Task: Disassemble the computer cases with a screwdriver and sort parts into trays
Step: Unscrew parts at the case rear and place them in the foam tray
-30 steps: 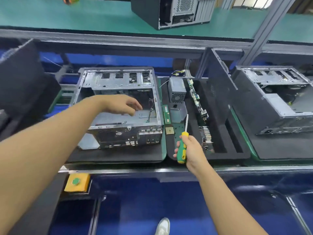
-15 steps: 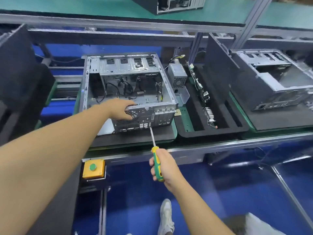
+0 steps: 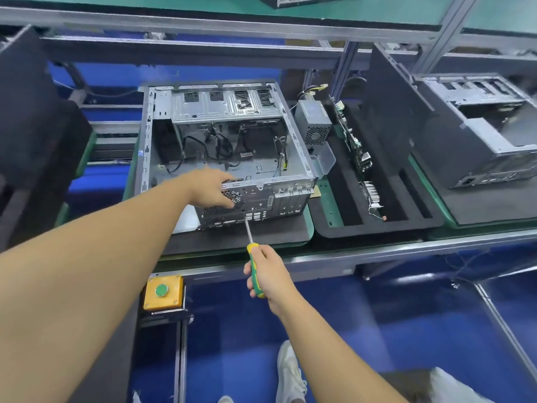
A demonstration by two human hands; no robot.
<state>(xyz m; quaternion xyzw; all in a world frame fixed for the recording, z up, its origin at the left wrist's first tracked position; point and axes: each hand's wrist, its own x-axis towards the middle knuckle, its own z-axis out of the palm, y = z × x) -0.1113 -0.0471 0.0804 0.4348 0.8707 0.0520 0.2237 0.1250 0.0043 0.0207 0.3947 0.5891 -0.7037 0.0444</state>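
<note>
An open grey computer case (image 3: 229, 146) lies on a black foam pad, its rear panel facing me and loose cables inside. My left hand (image 3: 210, 189) grips the top edge of that rear panel beside the fan grille. My right hand (image 3: 268, 271) holds a green and yellow screwdriver (image 3: 252, 251) by the handle. The screwdriver's tip touches the rear panel near the port cutouts. To the right is a black foam tray (image 3: 418, 225) holding a power supply (image 3: 313, 126), circuit boards (image 3: 353, 141) and a clear plastic box (image 3: 327, 158).
A second open case (image 3: 479, 132) rests on foam at the far right. A yellow box with a green button (image 3: 162, 292) hangs below the bench edge. Black foam panels stand at the left (image 3: 32, 132). Metal rails run along the bench front and a shelf above.
My left hand has moved from inside the case to its rear panel edge. My right hand brought the screwdriver from over the parts tray to the rear panel. The view shifted back.
</note>
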